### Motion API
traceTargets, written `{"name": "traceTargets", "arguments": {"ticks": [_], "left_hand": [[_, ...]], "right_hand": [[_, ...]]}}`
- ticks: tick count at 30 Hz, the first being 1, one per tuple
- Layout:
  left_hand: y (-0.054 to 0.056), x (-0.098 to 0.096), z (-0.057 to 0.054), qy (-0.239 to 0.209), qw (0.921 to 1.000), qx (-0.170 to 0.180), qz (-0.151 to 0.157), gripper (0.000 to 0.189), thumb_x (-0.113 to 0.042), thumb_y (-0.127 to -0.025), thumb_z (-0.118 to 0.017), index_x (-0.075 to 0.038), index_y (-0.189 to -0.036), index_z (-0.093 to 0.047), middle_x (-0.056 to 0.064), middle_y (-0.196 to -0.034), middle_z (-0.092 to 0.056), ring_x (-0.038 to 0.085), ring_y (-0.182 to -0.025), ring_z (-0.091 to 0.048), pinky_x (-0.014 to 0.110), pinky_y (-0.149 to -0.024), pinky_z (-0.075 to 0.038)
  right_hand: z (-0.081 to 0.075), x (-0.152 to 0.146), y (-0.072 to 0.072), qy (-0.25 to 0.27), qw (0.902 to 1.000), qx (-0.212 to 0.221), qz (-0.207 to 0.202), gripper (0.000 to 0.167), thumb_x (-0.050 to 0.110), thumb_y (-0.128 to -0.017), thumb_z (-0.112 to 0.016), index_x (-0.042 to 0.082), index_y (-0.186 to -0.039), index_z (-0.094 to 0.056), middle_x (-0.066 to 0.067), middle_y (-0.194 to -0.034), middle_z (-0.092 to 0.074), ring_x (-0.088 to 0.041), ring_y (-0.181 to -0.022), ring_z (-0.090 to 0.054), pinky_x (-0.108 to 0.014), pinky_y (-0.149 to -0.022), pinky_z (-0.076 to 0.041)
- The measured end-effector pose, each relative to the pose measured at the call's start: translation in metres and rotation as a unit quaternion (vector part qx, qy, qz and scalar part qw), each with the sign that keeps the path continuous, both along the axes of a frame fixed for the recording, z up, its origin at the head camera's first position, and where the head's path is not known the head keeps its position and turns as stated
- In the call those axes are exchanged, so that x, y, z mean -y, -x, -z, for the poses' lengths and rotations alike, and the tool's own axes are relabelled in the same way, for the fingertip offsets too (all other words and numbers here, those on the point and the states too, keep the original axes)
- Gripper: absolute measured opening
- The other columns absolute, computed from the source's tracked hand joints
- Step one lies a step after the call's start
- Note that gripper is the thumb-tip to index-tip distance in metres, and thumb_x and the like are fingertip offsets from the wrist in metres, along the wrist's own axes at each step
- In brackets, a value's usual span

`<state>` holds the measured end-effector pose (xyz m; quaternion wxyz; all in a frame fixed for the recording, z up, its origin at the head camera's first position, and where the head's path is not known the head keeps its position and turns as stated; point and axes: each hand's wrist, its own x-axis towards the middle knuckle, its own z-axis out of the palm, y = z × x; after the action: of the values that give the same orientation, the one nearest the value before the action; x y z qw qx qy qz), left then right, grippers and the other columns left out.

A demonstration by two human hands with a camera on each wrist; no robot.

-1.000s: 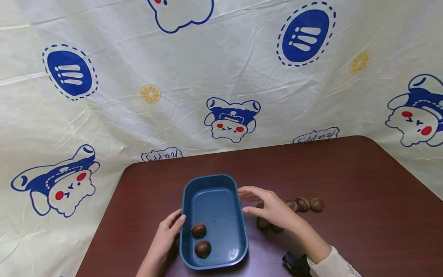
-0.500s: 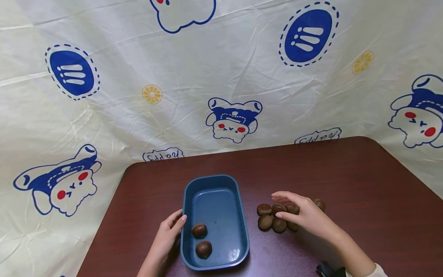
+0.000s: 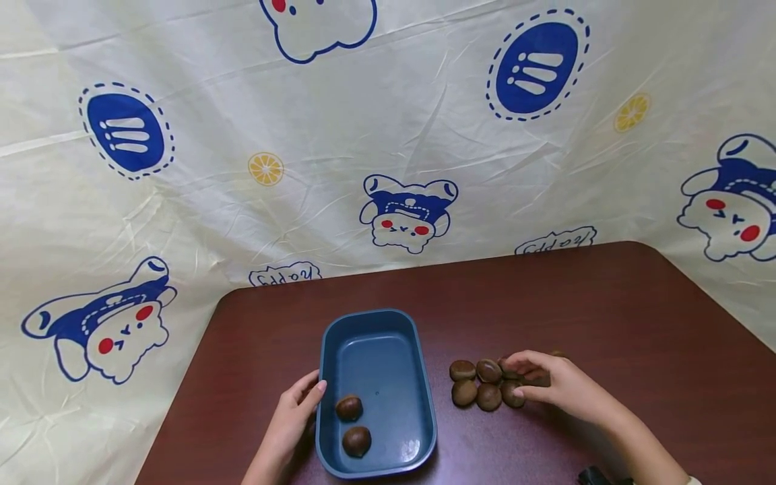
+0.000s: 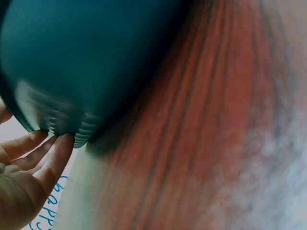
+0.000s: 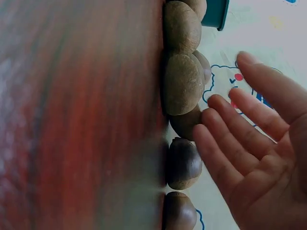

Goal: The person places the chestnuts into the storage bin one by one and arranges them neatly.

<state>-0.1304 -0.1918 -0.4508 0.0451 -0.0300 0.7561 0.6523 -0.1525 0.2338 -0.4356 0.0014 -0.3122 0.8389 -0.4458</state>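
A blue rectangular box (image 3: 378, 367) stands on the table, with two chestnuts (image 3: 356, 442) lying in its near left part. My left hand (image 3: 291, 412) holds the box's left side, thumb at the rim and fingertips (image 4: 61, 143) against the outer wall. To the right of the box, several chestnuts (image 3: 489, 397) lie close together in two rows. Over the right end of this group is my right hand (image 3: 560, 385), thumb and fingers apart. It partly hides the chestnuts there. In the right wrist view, its fingertips are beside a row of chestnuts (image 5: 184, 163) and grip none.
The dark red-brown table (image 3: 636, 323) reaches back to a pale cloth (image 3: 327, 121) printed with cartoon figures. A black strap (image 3: 594, 475) shows at the right wrist.
My right hand has moved from the box's right edge to the right end of the chestnut group, uncovering the left chestnuts. My left hand and the box stay in place.
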Motion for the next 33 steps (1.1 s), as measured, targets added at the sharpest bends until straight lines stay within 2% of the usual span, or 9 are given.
{"name": "traceTargets", "arguments": {"ticks": [4, 9, 12, 19, 25, 31, 33], "left_hand": [[0.0, 0.0, 0.0, 0.001, 1.0, -0.001, 0.0, 0.048, -0.024, -0.092, -0.052, 0.007, -0.127, -0.044, 0.022, -0.116, -0.054, 0.026, -0.095, -0.056, 0.036, -0.078, -0.048], [0.0, 0.0, 0.0, 0.004, 1.0, -0.001, -0.001, 0.048, -0.025, -0.091, -0.053, 0.006, -0.127, -0.044, 0.022, -0.115, -0.054, 0.026, -0.095, -0.056, 0.036, -0.077, -0.048], [0.0, 0.0, 0.0, 0.005, 1.0, 0.0, -0.001, 0.049, -0.026, -0.091, -0.053, 0.006, -0.127, -0.044, 0.021, -0.115, -0.054, 0.026, -0.095, -0.056, 0.036, -0.077, -0.048], [0.0, -0.001, 0.0, 0.007, 1.0, -0.001, -0.004, 0.046, -0.024, -0.092, -0.052, 0.006, -0.126, -0.045, 0.022, -0.115, -0.054, 0.026, -0.095, -0.056, 0.037, -0.078, -0.048], [-0.001, 0.0, 0.0, 0.001, 1.0, 0.001, -0.003, 0.047, -0.024, -0.092, -0.052, 0.006, -0.127, -0.044, 0.022, -0.115, -0.054, 0.026, -0.094, -0.057, 0.036, -0.077, -0.048], [-0.001, 0.0, 0.0, 0.005, 1.0, 0.0, -0.003, 0.049, -0.027, -0.091, -0.053, 0.006, -0.127, -0.044, 0.022, -0.116, -0.054, 0.026, -0.095, -0.057, 0.037, -0.078, -0.047], [0.0, 0.0, 0.0, 0.007, 1.0, -0.002, -0.003, 0.05, -0.028, -0.091, -0.053, 0.005, -0.127, -0.045, 0.021, -0.117, -0.054, 0.026, -0.095, -0.056, 0.037, -0.079, -0.047]], "right_hand": [[0.007, -0.004, 0.002, -0.001, 0.9998, 0.008, -0.019, 0.032, 0.014, -0.078, -0.07, 0.002, -0.106, -0.057, -0.01, -0.101, -0.059, -0.017, -0.085, -0.057, -0.03, -0.07, -0.049], [0.015, -0.007, 0.001, -0.028, 0.9976, 0.061, -0.02, 0.036, 0.021, -0.079, -0.07, 0.003, -0.107, -0.057, -0.011, -0.104, -0.054, -0.013, -0.086, -0.056, -0.029, -0.069, -0.049], [0.017, -0.007, 0.001, -0.041, 0.9961, 0.077, -0.016, 0.038, 0.024, -0.079, -0.069, 0.004, -0.109, -0.057, -0.01, -0.106, -0.053, -0.012, -0.085, -0.055, -0.028, -0.069, -0.048], [0.018, -0.005, 0.002, -0.04, 0.9972, 0.061, -0.013, 0.035, 0.021, -0.077, -0.071, 0.004, -0.105, -0.058, -0.007, -0.101, -0.056, -0.011, -0.079, -0.054, -0.027, -0.064, -0.047], [0.016, -0.004, 0.002, -0.036, 0.9973, 0.064, -0.001, 0.033, 0.022, -0.077, -0.072, 0.006, -0.103, -0.06, -0.004, -0.098, -0.056, -0.01, -0.077, -0.054, -0.025, -0.062, -0.047], [0.008, -0.002, 0.002, -0.022, 0.9997, -0.006, 0.003, 0.03, 0.017, -0.075, -0.073, 0.009, -0.1, -0.06, 0.003, -0.092, -0.059, -0.01, -0.073, -0.055, -0.027, -0.061, -0.046], [0.004, 0.0, 0.002, -0.021, 0.9996, -0.016, 0.008, 0.03, 0.017, -0.075, -0.073, 0.01, -0.101, -0.059, 0.004, -0.092, -0.06, -0.009, -0.073, -0.055, -0.027, -0.061, -0.046]]}}
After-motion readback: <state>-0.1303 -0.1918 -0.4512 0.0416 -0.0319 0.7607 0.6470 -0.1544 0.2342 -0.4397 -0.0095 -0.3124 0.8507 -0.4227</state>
